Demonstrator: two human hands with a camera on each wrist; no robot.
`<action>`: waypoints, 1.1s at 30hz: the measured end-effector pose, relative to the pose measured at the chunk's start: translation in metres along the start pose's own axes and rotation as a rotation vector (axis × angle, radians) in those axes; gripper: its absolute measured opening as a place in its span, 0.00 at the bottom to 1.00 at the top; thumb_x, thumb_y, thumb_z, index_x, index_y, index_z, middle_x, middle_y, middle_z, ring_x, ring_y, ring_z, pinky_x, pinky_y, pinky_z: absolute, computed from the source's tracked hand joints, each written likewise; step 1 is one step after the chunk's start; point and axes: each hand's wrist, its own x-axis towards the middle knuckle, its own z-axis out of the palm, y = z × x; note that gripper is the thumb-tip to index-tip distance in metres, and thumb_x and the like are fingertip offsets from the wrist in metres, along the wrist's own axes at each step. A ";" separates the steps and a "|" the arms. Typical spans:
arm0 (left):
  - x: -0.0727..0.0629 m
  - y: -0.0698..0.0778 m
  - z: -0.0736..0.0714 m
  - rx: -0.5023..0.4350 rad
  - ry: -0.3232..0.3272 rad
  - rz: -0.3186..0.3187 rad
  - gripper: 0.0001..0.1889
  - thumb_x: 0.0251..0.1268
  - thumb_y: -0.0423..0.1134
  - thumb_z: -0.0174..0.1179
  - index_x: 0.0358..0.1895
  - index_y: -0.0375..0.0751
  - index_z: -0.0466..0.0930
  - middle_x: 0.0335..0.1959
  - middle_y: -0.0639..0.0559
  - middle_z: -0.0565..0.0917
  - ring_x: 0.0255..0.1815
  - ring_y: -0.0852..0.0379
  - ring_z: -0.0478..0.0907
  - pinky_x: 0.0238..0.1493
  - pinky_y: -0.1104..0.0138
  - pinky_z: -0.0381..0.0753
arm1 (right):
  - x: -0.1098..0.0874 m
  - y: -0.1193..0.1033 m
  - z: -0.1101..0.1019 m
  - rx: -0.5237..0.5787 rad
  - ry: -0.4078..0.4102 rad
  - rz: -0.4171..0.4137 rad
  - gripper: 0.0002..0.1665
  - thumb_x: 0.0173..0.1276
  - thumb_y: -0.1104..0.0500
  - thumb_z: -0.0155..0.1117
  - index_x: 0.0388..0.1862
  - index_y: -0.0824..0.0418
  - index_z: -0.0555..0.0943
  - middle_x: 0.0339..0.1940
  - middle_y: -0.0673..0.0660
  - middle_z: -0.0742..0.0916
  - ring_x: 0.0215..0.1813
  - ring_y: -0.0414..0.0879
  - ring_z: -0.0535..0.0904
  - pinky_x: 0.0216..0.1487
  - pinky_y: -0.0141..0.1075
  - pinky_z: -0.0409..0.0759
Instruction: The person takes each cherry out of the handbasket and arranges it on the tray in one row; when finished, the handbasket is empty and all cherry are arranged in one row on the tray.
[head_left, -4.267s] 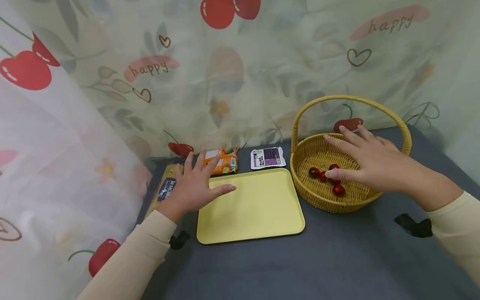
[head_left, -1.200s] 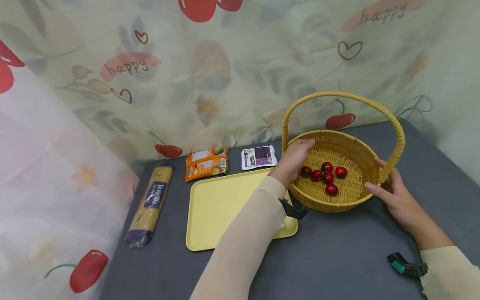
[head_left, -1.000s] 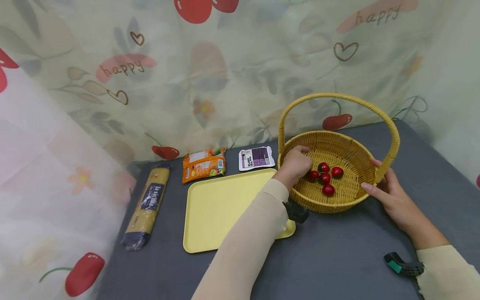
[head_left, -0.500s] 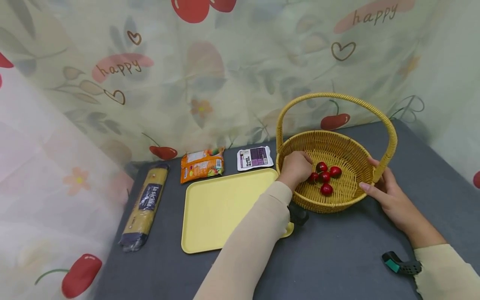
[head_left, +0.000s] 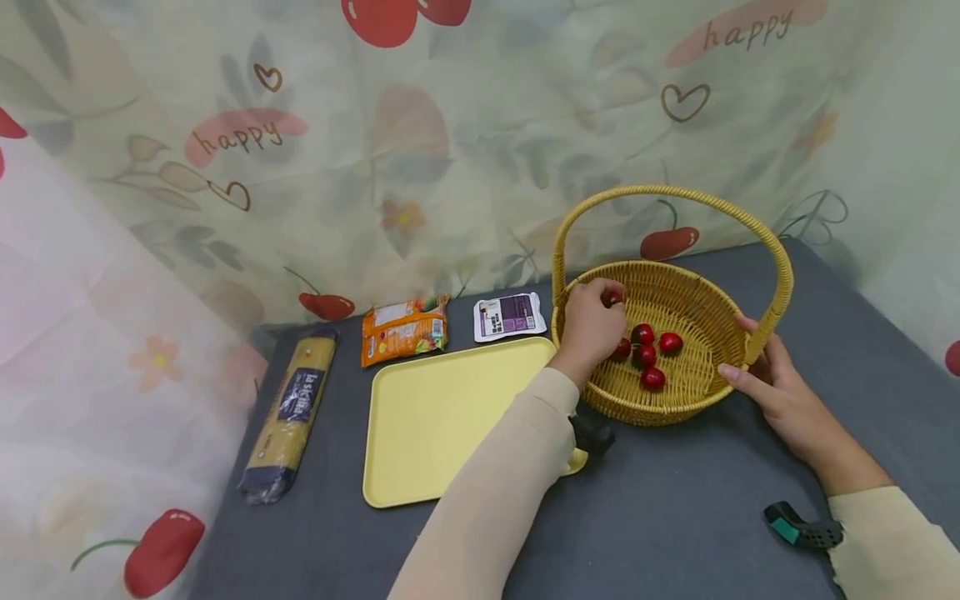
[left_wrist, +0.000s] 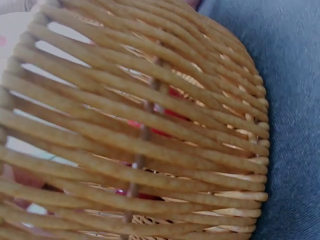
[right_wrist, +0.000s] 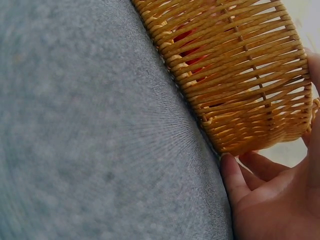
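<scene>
A dark red cherry (head_left: 615, 297) is pinched in the fingertips of my left hand (head_left: 591, 329), raised within the left side of the yellow wicker basket (head_left: 693, 292). Several more cherries (head_left: 671, 343) lie on the basket's floor, right of that hand. With thumb at the rim and fingers behind the wall, my right hand (head_left: 787, 408) holds the basket's right side. In the right wrist view, fingertips of the right hand (right_wrist: 275, 195) touch the basket's lower edge. The woven wall (left_wrist: 200, 110) fills most of the left wrist view, with red fruit glimpsed through its gaps.
A yellow tray (head_left: 442, 425) lies left of the basket, partly under my left forearm. Behind it are an orange packet (head_left: 405, 331) and a white-and-purple packet (head_left: 510, 317). A pack of spaghetti (head_left: 292, 408) lies at far left. The basket's tall handle (head_left: 667, 190) arches overhead.
My left hand went from over the tray into the basket, reached down among the cherries, and has risen slightly with one. My right hand moved from above the basket to hold its right side.
</scene>
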 end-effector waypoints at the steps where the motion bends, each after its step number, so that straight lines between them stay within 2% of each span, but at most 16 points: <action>1: 0.000 0.000 -0.001 -0.047 0.002 0.015 0.10 0.78 0.33 0.65 0.56 0.44 0.89 0.47 0.56 0.79 0.48 0.59 0.76 0.52 0.68 0.77 | 0.000 0.000 0.000 0.001 0.002 -0.005 0.47 0.88 0.67 0.53 0.93 0.48 0.44 0.82 0.73 0.59 0.70 0.37 0.68 0.60 0.21 0.66; 7: -0.008 -0.002 -0.011 -0.286 -0.046 0.092 0.11 0.77 0.31 0.68 0.57 0.46 0.83 0.45 0.58 0.83 0.44 0.62 0.80 0.46 0.70 0.82 | -0.001 0.002 0.002 0.016 0.003 -0.003 0.47 0.87 0.68 0.54 0.93 0.48 0.44 0.82 0.72 0.60 0.69 0.36 0.69 0.60 0.22 0.67; 11: -0.016 -0.001 -0.023 -0.353 -0.088 0.179 0.12 0.79 0.33 0.67 0.60 0.43 0.84 0.50 0.57 0.85 0.47 0.63 0.81 0.50 0.70 0.83 | 0.000 0.001 0.001 0.021 0.008 0.002 0.47 0.87 0.67 0.55 0.93 0.48 0.44 0.83 0.73 0.59 0.71 0.36 0.68 0.60 0.22 0.67; 14: -0.022 -0.002 -0.033 -0.375 -0.112 0.227 0.13 0.81 0.34 0.66 0.63 0.41 0.86 0.54 0.52 0.86 0.47 0.62 0.81 0.50 0.69 0.82 | 0.000 0.001 0.001 0.020 0.009 -0.007 0.47 0.87 0.68 0.54 0.93 0.50 0.44 0.83 0.74 0.58 0.71 0.36 0.67 0.61 0.22 0.67; 19: -0.033 -0.007 -0.052 -0.440 -0.137 0.203 0.13 0.79 0.30 0.67 0.62 0.38 0.87 0.55 0.45 0.86 0.46 0.61 0.83 0.49 0.68 0.84 | 0.000 0.001 0.000 0.010 0.006 -0.004 0.47 0.87 0.68 0.54 0.93 0.50 0.43 0.83 0.75 0.57 0.72 0.37 0.66 0.61 0.21 0.66; 23: -0.043 -0.012 -0.069 -0.546 -0.163 0.162 0.16 0.76 0.26 0.68 0.63 0.33 0.83 0.56 0.47 0.84 0.52 0.56 0.87 0.54 0.63 0.86 | -0.001 0.002 0.000 -0.002 0.008 0.002 0.47 0.87 0.67 0.54 0.93 0.49 0.43 0.83 0.74 0.58 0.72 0.37 0.66 0.60 0.21 0.66; 26: -0.052 -0.016 -0.084 -0.581 -0.168 0.138 0.17 0.76 0.26 0.69 0.63 0.33 0.81 0.56 0.49 0.83 0.53 0.53 0.88 0.55 0.61 0.87 | -0.001 0.002 0.000 -0.004 0.009 -0.003 0.47 0.87 0.67 0.54 0.93 0.49 0.43 0.83 0.74 0.59 0.71 0.36 0.67 0.60 0.21 0.66; 33: -0.068 -0.025 -0.115 -0.474 -0.124 0.169 0.17 0.75 0.31 0.71 0.62 0.35 0.85 0.56 0.49 0.84 0.48 0.50 0.82 0.48 0.63 0.85 | 0.001 0.003 0.000 -0.003 0.014 -0.012 0.47 0.87 0.68 0.54 0.93 0.49 0.44 0.83 0.73 0.59 0.70 0.36 0.68 0.60 0.22 0.66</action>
